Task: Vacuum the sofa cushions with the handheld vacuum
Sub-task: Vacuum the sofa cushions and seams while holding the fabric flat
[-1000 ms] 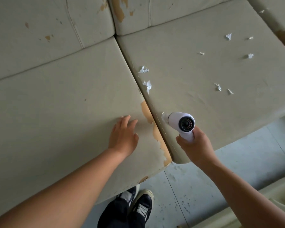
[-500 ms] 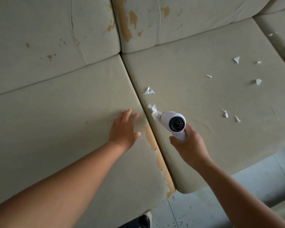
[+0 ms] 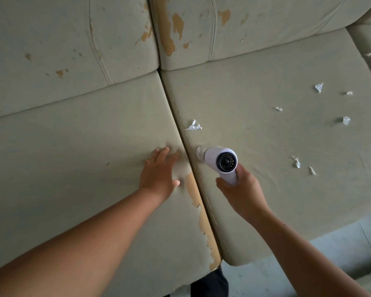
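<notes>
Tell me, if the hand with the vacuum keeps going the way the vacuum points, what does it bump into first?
Probably the seam between the seat cushions: the right hand aims the vacuum up-left at it.

I am getting a dim, flat feed: soft daylight is spreading evenly over the worn beige fabric sofa, without glare. Only faint shadows are sitting beside the torn white paper scraps. The wide lens is bowing the cushion seams near the edges, and the fingertips are smearing slightly.
</notes>
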